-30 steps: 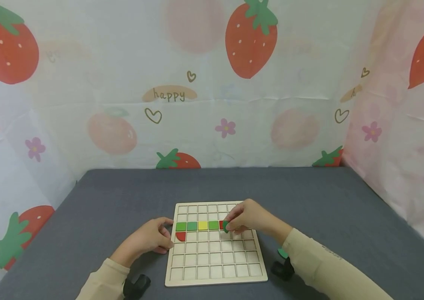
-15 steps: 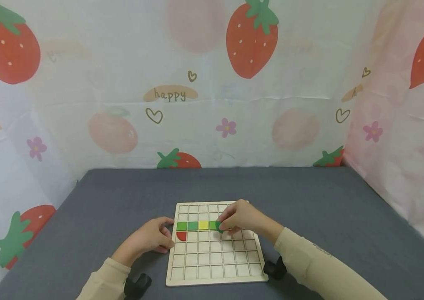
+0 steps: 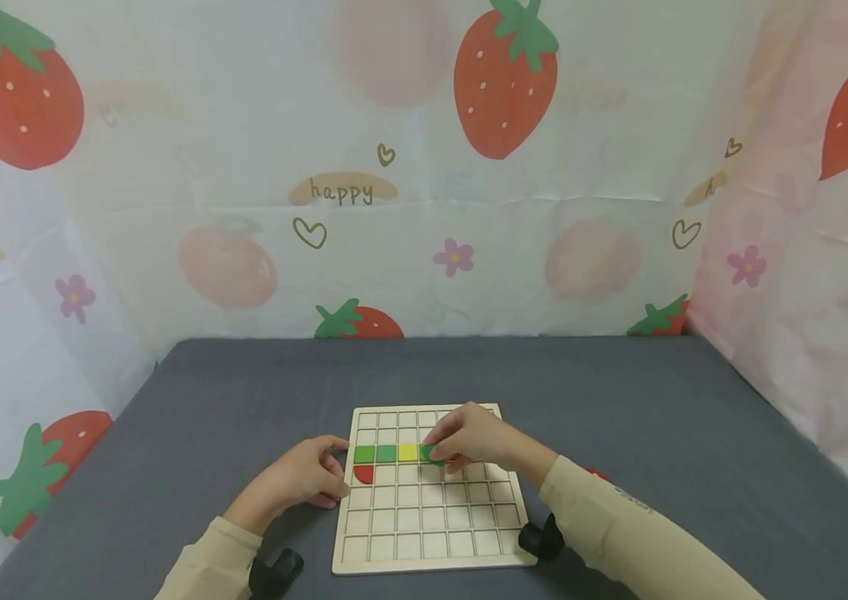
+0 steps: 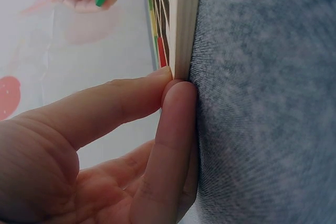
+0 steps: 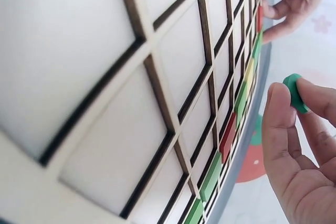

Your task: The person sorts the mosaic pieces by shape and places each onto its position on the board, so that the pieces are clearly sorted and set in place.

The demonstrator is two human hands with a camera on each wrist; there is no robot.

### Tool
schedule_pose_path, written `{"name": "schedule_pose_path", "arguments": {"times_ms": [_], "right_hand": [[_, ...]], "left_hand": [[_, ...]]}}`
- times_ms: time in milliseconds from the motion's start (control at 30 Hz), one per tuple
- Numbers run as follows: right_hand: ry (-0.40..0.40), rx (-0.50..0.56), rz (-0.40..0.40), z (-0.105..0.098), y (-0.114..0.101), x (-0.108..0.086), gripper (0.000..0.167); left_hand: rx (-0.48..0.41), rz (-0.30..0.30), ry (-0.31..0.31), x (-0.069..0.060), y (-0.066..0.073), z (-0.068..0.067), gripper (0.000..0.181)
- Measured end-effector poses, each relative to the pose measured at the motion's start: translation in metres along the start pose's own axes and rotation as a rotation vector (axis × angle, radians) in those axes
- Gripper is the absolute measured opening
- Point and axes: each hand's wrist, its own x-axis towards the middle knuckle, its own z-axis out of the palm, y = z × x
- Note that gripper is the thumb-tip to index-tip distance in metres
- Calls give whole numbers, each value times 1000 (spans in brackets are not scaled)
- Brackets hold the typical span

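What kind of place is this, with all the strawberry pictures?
Probably an indoor play or filming corner: strawberry-print cloth surrounds the back and sides of a grey-topped table, where a wooden grid board holds bright coloured pieces.

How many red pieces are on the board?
2: a red rounded piece near the left hand, and a red square in the colored row. The right hand may hide more.
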Motion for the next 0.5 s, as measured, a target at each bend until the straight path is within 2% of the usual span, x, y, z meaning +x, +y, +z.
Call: {"name": "schedule_pose_path", "arguments": {"times_ms": [500], "right_hand": [[31,-12,-11,13,-7,7,11]], "left_hand": [[0,4,16,1,-1,1,69]]}}
